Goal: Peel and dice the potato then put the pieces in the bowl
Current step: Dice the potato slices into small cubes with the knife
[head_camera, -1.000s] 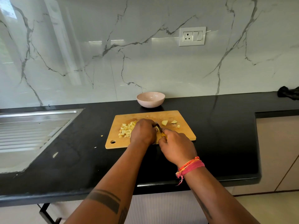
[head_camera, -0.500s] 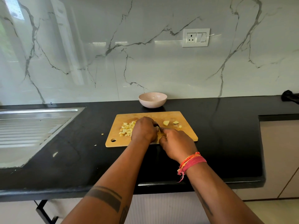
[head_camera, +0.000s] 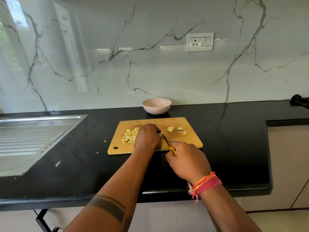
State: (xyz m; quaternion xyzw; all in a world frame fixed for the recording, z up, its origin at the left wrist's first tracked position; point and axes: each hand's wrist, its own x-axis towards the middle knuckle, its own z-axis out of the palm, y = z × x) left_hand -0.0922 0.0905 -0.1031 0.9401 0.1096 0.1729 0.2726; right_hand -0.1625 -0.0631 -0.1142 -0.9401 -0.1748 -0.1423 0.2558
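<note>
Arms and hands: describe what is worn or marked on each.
Both arms are bare, no sleeves. The left forearm carries a dark tattoo of parallel bands. The right wrist wears bunched red and orange thread bracelets with frayed ends hanging. No gloves; whether rings are worn cannot be told.

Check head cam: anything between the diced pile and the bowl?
Nothing. In the head view, only bare cutting board and a strip of black counter separate the diced potato pile from the bowl.

Legible text, labels, brands, numbers, signs: none. Wall socket plate (head_camera: 200, 42): unmarked. Bowl (head_camera: 156, 105): plain, unprinted. Cutting board (head_camera: 189, 126): no stamp or lettering. Knife (head_camera: 168, 144): no readable mark on blade or yellow handle.
</note>
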